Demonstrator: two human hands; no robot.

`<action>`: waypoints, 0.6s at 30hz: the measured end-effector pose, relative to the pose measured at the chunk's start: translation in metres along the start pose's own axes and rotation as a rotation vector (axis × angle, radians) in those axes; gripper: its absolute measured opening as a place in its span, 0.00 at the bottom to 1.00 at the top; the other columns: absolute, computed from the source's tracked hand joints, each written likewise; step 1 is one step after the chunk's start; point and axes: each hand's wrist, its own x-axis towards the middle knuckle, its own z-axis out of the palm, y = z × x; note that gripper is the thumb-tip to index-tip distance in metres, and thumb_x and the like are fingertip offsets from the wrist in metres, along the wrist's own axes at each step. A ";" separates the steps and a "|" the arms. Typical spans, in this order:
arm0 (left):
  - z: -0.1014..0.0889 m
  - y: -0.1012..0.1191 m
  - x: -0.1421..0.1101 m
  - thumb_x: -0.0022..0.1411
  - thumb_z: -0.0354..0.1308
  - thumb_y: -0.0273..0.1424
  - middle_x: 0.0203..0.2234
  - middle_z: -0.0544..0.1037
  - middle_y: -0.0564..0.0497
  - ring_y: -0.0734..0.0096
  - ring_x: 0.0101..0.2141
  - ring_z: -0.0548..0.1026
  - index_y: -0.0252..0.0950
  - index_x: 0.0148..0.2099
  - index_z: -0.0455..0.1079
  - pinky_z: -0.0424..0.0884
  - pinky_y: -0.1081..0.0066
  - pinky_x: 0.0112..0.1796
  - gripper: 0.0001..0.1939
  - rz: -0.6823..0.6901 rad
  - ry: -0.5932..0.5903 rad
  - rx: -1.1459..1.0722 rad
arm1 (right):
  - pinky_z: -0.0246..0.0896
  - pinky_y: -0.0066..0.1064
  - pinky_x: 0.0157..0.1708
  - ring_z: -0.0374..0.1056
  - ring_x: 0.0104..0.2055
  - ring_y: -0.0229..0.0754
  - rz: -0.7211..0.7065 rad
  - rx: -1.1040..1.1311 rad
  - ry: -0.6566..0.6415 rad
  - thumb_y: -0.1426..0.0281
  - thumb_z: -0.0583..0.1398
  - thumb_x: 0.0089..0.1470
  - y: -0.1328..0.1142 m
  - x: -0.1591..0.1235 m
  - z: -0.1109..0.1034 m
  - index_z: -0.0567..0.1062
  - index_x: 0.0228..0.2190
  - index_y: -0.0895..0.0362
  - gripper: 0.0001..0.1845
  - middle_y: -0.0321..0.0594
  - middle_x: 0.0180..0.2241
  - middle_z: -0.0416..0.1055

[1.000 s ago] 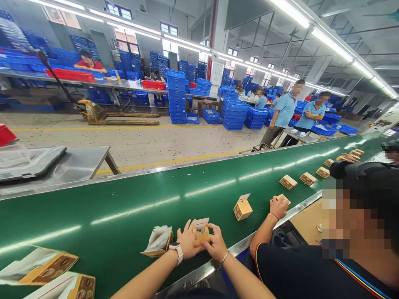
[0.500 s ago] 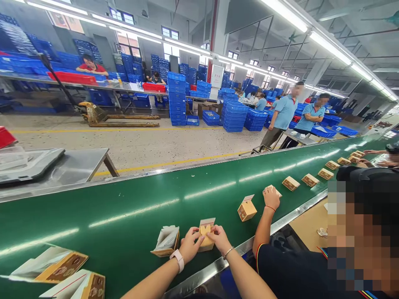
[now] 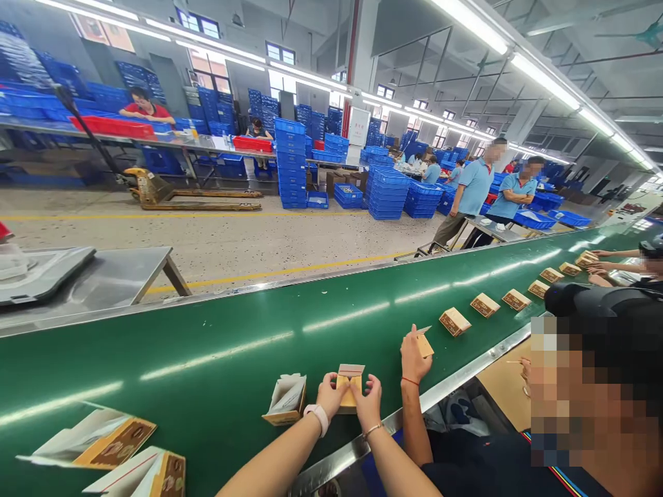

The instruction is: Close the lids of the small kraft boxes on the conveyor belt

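Both my hands are on a small tan cardboard box (image 3: 351, 381) standing on the green conveyor belt (image 3: 217, 386). My left hand (image 3: 330, 396), with a pale watch band at its wrist, grips the box's left side. On the right side is my right hand (image 3: 369, 403), fingers curled round the edge. My thumbs meet on the folded top panels, while a whitish flap stands up at the back. Just left of my hands sits an open box (image 3: 288, 400) with a white inside. Farther left lie two more open boxes, one brown-printed (image 3: 117, 442) and one partly cut off (image 3: 168, 473).
To my right a co-worker's hand (image 3: 416, 357) holds another box (image 3: 425, 345). Beyond it, several closed boxes, the nearest a printed one (image 3: 455, 322), line the belt. A metal rail (image 3: 352, 452) edges the near side. Across the aisle stand blue crates (image 3: 387, 193) and a pallet jack (image 3: 150, 190).
The boxes on the left have shifted right along the belt, and my hands with their box slightly right. My thumbs have come together on its top. The co-worker's hand has moved to a nearer box.
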 end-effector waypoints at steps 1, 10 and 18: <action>-0.001 -0.002 -0.010 0.59 0.56 0.37 0.41 0.71 0.41 0.69 0.39 0.72 0.28 0.48 0.62 0.69 0.69 0.41 0.20 0.024 -0.003 -0.012 | 0.58 0.42 0.52 0.58 0.55 0.53 0.021 -0.007 0.034 0.60 0.57 0.47 0.003 -0.026 0.014 0.62 0.49 0.63 0.30 0.59 0.49 0.59; -0.088 -0.051 -0.095 0.38 0.56 0.54 0.30 0.68 0.44 0.65 0.29 0.66 0.33 0.34 0.59 0.66 0.59 0.37 0.30 0.031 0.290 0.055 | 0.60 0.38 0.52 0.56 0.59 0.47 -0.140 0.120 -0.666 0.66 0.61 0.39 -0.011 -0.104 0.074 0.53 0.60 0.58 0.47 0.52 0.64 0.42; -0.067 -0.032 -0.049 0.29 0.67 0.40 0.54 0.60 0.29 0.47 0.57 0.60 0.26 0.57 0.50 0.61 0.54 0.55 0.54 0.197 0.350 -0.015 | 0.42 0.42 0.65 0.49 0.64 0.52 -0.015 0.320 -0.603 0.50 0.67 0.26 -0.019 -0.059 0.095 0.48 0.60 0.66 0.65 0.58 0.59 0.51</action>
